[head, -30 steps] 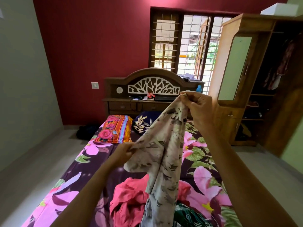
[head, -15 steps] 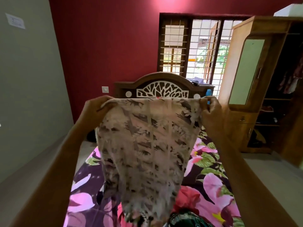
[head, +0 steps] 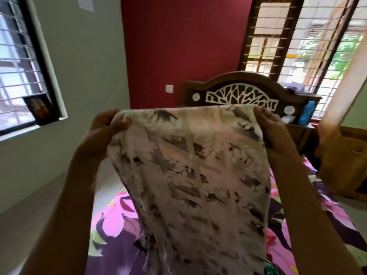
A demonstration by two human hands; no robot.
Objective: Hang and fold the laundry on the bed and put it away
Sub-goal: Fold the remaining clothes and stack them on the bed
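So here we've got the printed cloth (head: 198, 175) held up over the bed (head: 111, 225), stretched flat between both hands. Our left hand (head: 107, 126) pinches the top left corner, fingers curled round the edge with the thumb on the front. Our right hand (head: 272, 128) grips the top right corner, fingers tucked behind the fabric. The cloth is pale cream-pink with dark grey leafy smudges and lighter stripes. It hangs down over the middle of the bed, and its lower end runs out of view, so we can't tell if it touches the sheet. The bed has a purple sheet with big pink flowers and green leaves. At the head of the bed is a dark wooden headboard (head: 238, 84) with a white cut-out tree pattern, and a blue bottle (head: 306, 113) stands at its right end. Behind the head of the bed there's a red wall (head: 178, 46) and a barred window (head: 297, 46). A wooden wardrobe (head: 341, 155) stands right of the bed, and another barred window (head: 17, 66) is on the grey wall to the bed's left.
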